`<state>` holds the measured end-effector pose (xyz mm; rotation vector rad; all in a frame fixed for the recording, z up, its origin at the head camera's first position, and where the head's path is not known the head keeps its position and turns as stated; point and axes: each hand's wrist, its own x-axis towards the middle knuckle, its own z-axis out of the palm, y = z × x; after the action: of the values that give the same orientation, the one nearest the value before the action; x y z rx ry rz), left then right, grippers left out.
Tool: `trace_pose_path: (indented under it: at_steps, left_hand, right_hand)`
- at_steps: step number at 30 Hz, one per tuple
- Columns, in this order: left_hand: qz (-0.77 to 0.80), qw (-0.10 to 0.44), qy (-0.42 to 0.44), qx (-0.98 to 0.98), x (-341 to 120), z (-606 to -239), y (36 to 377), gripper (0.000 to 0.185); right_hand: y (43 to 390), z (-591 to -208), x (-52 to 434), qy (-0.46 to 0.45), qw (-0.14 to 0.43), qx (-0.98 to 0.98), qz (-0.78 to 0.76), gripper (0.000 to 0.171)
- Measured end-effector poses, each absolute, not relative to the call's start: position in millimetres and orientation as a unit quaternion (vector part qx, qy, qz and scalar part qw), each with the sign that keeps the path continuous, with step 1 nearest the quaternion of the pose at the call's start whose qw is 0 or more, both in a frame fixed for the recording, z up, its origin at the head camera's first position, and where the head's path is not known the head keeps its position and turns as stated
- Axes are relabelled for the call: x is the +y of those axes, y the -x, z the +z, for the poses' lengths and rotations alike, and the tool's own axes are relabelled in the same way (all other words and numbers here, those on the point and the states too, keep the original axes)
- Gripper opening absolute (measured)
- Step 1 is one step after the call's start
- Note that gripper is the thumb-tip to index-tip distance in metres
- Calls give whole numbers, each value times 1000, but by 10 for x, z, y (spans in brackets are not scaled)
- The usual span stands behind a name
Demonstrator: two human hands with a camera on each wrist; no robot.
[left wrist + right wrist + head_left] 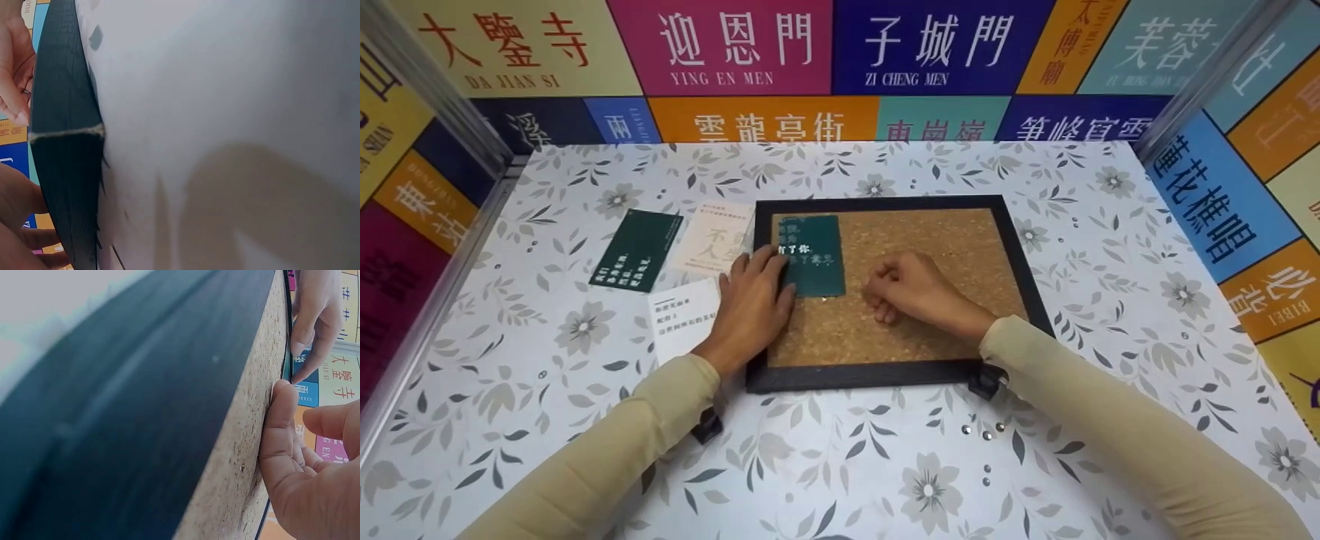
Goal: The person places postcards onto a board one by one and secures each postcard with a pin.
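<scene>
A dark green card [817, 259] with white writing lies on the upper left of a cork board [930, 337] in a black frame [862, 379]. My left hand [754, 311] rests across the frame's left side, its fingers at the card's left edge. Over the cork, right of the card, is my right hand [919, 289] with its fingers loosely bent. In the right wrist view, the thumb of this right hand [304, 467] stands apart from the forefinger and nothing shows between them. The bent fingers are right at the cork surface.
Left of the frame lie another green card [637, 251], a cream card [706, 240] and a white card [682, 319], partly under my left hand. Several small silver studs [987, 435] are on the flower-patterned table [840, 465] in front. Colourful panels [742, 45] with writing surround the table.
</scene>
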<state>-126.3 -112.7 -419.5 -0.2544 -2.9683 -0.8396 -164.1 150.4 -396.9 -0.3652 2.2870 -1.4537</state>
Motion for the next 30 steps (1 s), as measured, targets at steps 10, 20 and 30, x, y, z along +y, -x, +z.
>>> trace_pose_path:
  at_steps: [10, 20, 30]
  left_hand:
    - [-276, 19, 77, -958, -1134, -4212, 1261, 48]
    - [-258, 18, 77, -963, -1121, -4184, 1266, 49]
    - [-251, 48, 92, -962, -1111, -4206, 1261, 45]
  right_hand:
    - [1578, -3940, 1547, 148, 212, 818, -513, 18]
    - [1238, -3822, 1830, 180, 208, 857, -435, 14]
    - [987, -3723, 2149, 224, 177, 874, -393, 10]
